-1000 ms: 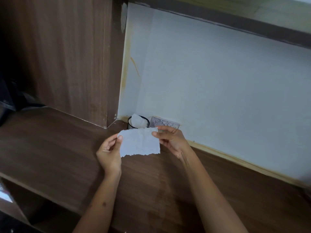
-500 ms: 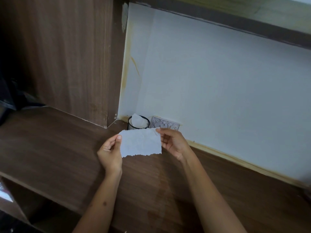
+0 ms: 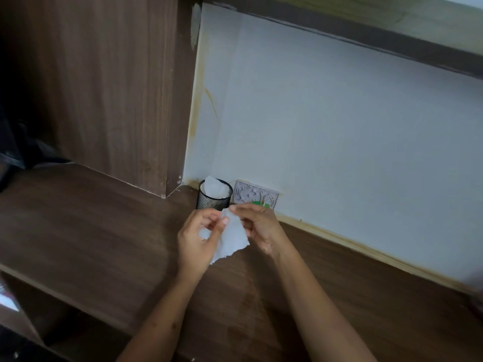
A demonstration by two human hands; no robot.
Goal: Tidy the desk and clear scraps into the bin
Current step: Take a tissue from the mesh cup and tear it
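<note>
A torn white paper scrap [image 3: 233,239] hangs folded between my two hands above the dark wooden desk [image 3: 91,231]. My left hand [image 3: 200,237] pinches its left side, fingers curled. My right hand [image 3: 257,227] pinches its upper edge from the right. Just beyond my hands, in the desk's back corner, stands a small black mesh bin [image 3: 214,198] with crumpled white paper [image 3: 215,189] in it.
A pale ornate wall socket [image 3: 254,195] with a green item in front of it sits to the right of the bin. A wooden cabinet side [image 3: 117,87] rises at the left and a white wall [image 3: 339,139] at the back. An open shelf lies under the desk's front edge.
The scrap was held flat and spread between both hands. Now my hands have come together and the paper is folded and bunched between them.
</note>
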